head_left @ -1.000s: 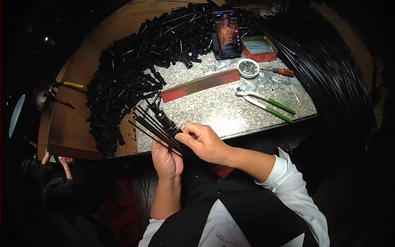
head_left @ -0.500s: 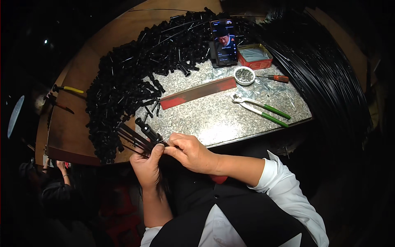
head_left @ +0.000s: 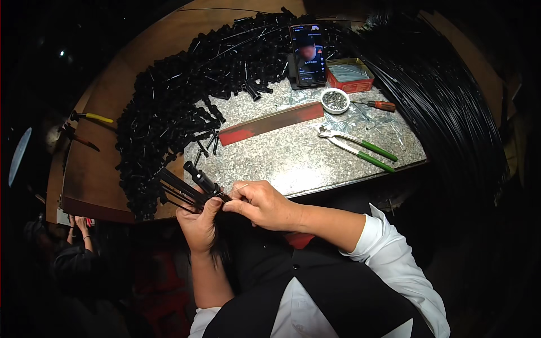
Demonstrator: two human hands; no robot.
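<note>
In front of the worktop's near edge, my left hand (head_left: 200, 225) is closed around a bundle of thin black rods (head_left: 177, 186). A glossy black tubular piece (head_left: 200, 178) stands up out of the same grip, tilted to the left. Close against it on the right, my right hand (head_left: 260, 204) is closed in a pinch. A thin pale wire (head_left: 241, 187) shows at its fingertips. The exact spot where wire and tube meet is hidden by my fingers.
A large heap of black tubular parts (head_left: 169, 101) covers the left and back. Behind a red-painted bar (head_left: 270, 125) are a phone (head_left: 308, 56), a red tin of wires (head_left: 358, 84) and a bowl of small metal bits (head_left: 335, 101). Green-handled pincers (head_left: 360, 149), a screwdriver (head_left: 383, 106) and long black rods (head_left: 434, 84) lie right.
Both hands stay together at the tubular piece. My right hand has shifted slightly, and the thin wire shows more plainly at its fingertips. The picture on the phone has changed.
</note>
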